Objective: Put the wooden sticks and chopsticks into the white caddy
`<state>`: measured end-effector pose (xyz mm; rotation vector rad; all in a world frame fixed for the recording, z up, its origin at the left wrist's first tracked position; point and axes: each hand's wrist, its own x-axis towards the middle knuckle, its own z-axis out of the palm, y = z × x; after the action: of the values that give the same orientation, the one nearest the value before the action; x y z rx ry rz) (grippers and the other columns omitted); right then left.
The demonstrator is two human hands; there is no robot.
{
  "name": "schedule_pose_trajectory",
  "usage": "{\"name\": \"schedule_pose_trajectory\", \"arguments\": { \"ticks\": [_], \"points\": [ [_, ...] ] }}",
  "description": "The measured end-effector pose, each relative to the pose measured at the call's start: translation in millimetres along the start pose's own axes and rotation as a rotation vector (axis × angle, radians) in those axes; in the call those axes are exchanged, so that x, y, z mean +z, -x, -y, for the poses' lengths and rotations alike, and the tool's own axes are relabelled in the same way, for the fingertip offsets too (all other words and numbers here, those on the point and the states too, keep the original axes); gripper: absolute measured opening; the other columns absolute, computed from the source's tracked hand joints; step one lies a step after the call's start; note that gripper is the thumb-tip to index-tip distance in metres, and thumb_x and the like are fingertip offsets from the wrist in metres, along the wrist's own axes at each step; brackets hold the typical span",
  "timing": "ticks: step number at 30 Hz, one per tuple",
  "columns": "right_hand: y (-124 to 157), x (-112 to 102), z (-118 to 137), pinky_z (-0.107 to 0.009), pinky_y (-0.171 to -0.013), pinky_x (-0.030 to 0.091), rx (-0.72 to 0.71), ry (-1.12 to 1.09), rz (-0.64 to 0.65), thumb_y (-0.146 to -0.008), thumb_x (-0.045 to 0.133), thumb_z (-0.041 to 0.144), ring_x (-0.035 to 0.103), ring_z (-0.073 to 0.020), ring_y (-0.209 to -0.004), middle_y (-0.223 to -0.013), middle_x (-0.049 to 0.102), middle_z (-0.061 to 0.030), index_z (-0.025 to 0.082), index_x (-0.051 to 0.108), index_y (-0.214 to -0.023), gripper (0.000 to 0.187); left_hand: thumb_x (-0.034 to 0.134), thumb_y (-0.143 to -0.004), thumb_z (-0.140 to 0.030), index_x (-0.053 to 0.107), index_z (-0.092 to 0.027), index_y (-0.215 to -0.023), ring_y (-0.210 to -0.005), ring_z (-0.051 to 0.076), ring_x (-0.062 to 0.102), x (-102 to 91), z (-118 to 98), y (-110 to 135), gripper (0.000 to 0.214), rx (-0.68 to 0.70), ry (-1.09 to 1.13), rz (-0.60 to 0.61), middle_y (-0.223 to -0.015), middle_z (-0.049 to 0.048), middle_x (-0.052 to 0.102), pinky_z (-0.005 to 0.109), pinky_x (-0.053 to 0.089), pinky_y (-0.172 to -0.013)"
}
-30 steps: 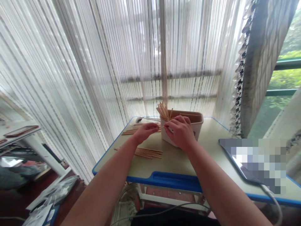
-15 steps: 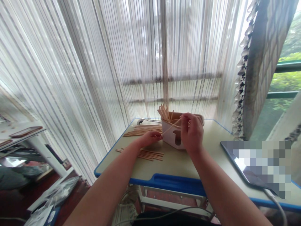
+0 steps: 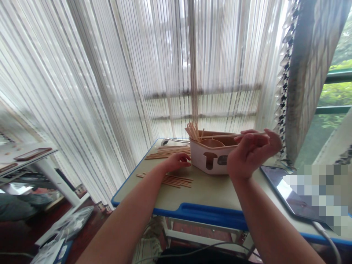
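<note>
One chopstick held level above a white box

Two bare hands work over a pale desk [image 3: 211,192] with blue edging. The right hand [image 3: 253,154], its wrist bent and its fingers curled, grasps a wooden chopstick [image 3: 227,136] near one end; the shaft extends leftward, nearly level, over the mouth of a white storage box [image 3: 199,156]. The left hand [image 3: 177,162] is relaxed, its fingers loosely bent and nothing visible in its grip. It lies just beside the box's left end; whether the fingertips touch the wall, I cannot tell.

The box has a brown interior and a T-shaped cut-out [image 3: 210,161] in its front, with a dark oval patch [image 3: 222,160] next to it, partly behind the right hand. A bundle of pale wooden sticks [image 3: 192,131] leans upright in its left corner, near a rounded brown piece [image 3: 212,143] inside.

Left of the box, one group of chopsticks [image 3: 156,156] lies side by side on the desk behind the left hand; a second group [image 3: 178,181] lies nearer the front edge, partly hidden by the forearm. A metal ladle [image 3: 165,142] rests at the back, its handle reaching toward the box. On the right sits a dark tablet [image 3: 291,205], partly covered by pixelation, with a white cable [image 3: 327,236] at its near end. Sheer striped curtains [image 3: 165,66] hang behind the desk.
</note>
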<state>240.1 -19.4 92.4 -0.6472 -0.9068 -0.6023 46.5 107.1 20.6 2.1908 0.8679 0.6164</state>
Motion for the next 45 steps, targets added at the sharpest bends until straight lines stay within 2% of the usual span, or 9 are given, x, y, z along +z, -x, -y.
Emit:
{"name": "schedule_pose_trajectory", "arguments": {
  "ticks": [5,12,17,24,30,35,40,43,45],
  "points": [
    [1,-2,-6,-0.033,-0.064,0.046,-0.033,0.070,0.014,-0.093,0.037,0.024,0.054,-0.0134,-0.069,-0.082,0.048,-0.0011,0.027,0.035,-0.121,0.028,0.065,-0.074,-0.032,0.066,-0.013,-0.089,-0.080,0.014,0.056,-0.9,-7,4,0.024,0.012,-0.051,0.076,-0.082,0.0032,0.063,0.026,0.044,-0.076],
    [20,1,-11,-0.032,-0.075,0.050,-0.135,0.207,0.386,-0.088,0.049,0.020,0.061,-0.0159,-0.084,-0.097,0.065,-0.0051,0.023,0.045,-0.124,0.036,0.060,-0.078,-0.036,0.066,-0.013,-0.088,-0.079,0.014,0.055,-2.0,-4,4,0.025,0.027,-0.104,0.121,-0.083,0.0029,0.064,0.026,0.044,-0.075],
    [18,4,-11,-0.037,-0.084,0.047,-0.287,0.269,0.514,-0.087,0.048,0.017,0.059,-0.0172,-0.085,-0.101,0.066,-0.0066,0.022,0.033,-0.139,0.054,0.050,-0.084,-0.038,0.067,-0.014,-0.089,-0.077,0.015,0.055,-3.2,-2,2,0.029,0.022,-0.182,0.137,-0.083,0.0028,0.064,0.026,0.042,-0.075],
    [21,3,-15,-0.032,-0.073,0.049,-0.265,0.249,0.429,-0.085,0.052,0.015,0.058,-0.0173,-0.085,-0.094,0.063,-0.0053,0.023,0.046,-0.125,0.041,0.051,-0.085,-0.038,0.067,-0.015,-0.092,-0.080,0.014,0.055,-3.3,-4,3,0.030,-0.003,-0.169,0.175,-0.086,0.0026,0.065,0.025,0.043,-0.077],
    [22,1,-14,-0.032,-0.074,0.050,-0.358,0.230,0.347,-0.081,0.058,0.014,0.058,-0.0172,-0.087,-0.101,0.058,-0.0072,0.025,0.044,-0.126,0.048,0.052,-0.085,-0.035,0.068,-0.016,-0.093,-0.082,0.015,0.056,-3.9,-4,4,0.026,0.020,-0.168,0.189,-0.089,0.0034,0.067,0.026,0.043,-0.080],
    [20,-1,-6,-0.033,-0.084,0.047,-0.444,0.304,0.455,-0.083,0.056,0.014,0.057,-0.0183,-0.093,-0.100,0.061,-0.0069,0.027,0.052,-0.125,0.045,0.052,-0.085,-0.035,0.068,-0.016,-0.093,-0.083,0.015,0.057,-4.2,-4,5,0.026,0.039,-0.169,0.197,-0.089,0.0030,0.067,0.025,0.043,-0.079],
    [20,1,-9,-0.037,-0.092,0.043,-0.439,0.445,0.525,-0.087,0.052,0.024,0.054,-0.0223,-0.104,-0.120,0.058,-0.0118,0.022,0.036,-0.141,0.057,0.053,-0.085,-0.030,0.069,-0.017,-0.094,-0.084,0.014,0.058,-3.6,-2,3,0.022,0.037,-0.174,0.197,-0.091,0.0028,0.068,0.025,0.044,-0.081],
    [22,4,-9,-0.039,-0.093,0.042,-0.370,0.505,0.646,-0.089,0.048,0.033,0.052,-0.0250,-0.112,-0.131,0.054,-0.0137,0.015,0.019,-0.148,0.068,0.054,-0.084,-0.027,0.068,-0.017,-0.095,-0.087,0.014,0.058,-3.3,-3,3,0.020,0.032,-0.146,0.205,-0.093,0.0027,0.068,0.025,0.044,-0.083],
    [24,6,-7,-0.040,-0.092,0.042,-0.323,0.563,0.754,-0.090,0.044,0.038,0.051,-0.0260,-0.114,-0.135,0.051,-0.0134,0.014,0.020,-0.147,0.066,0.057,-0.082,-0.027,0.068,-0.016,-0.097,-0.086,0.014,0.059,-3.6,-3,4,0.022,0.021,-0.111,0.236,-0.094,0.0037,0.067,0.025,0.045,-0.083]
  ]
}}
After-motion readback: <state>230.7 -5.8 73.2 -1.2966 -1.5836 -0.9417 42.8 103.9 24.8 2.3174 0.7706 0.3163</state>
